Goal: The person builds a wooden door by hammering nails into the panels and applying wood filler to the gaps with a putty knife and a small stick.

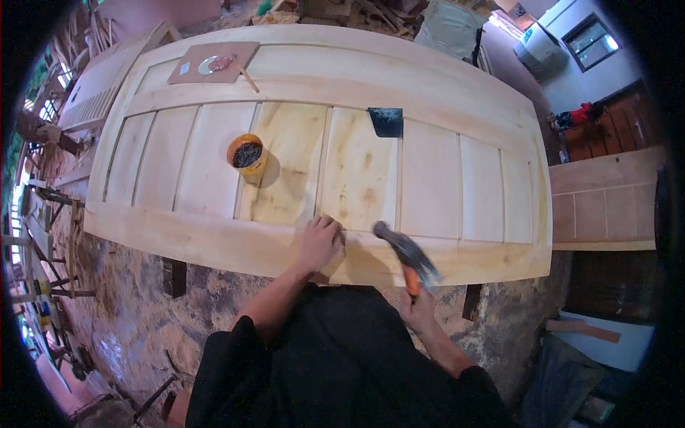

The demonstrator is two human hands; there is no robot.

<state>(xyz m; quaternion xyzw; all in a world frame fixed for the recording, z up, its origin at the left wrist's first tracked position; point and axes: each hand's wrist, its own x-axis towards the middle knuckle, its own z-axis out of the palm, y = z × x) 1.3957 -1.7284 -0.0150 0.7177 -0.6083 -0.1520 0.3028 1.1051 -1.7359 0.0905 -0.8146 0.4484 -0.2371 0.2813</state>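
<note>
A hammer (408,253) with a dark head and an orange grip is held in my right hand (419,308), over the near edge of a large pale wooden panel (471,257). My left hand (321,242) rests on the panel's near rail with its fingers bent together; whatever they may hold is too small to make out. On the panel's slats, up and left of that hand, stands a yellow container (250,158) filled with small dark pieces. A black flat piece (386,123) lies farther back on the slats.
At the panel's back left, a thin brown board (187,65) carries a round lid with pinkish material and a stick (249,78). Another wooden panel (606,203) is at the right. A slatted wooden piece (107,89) leans at the far left.
</note>
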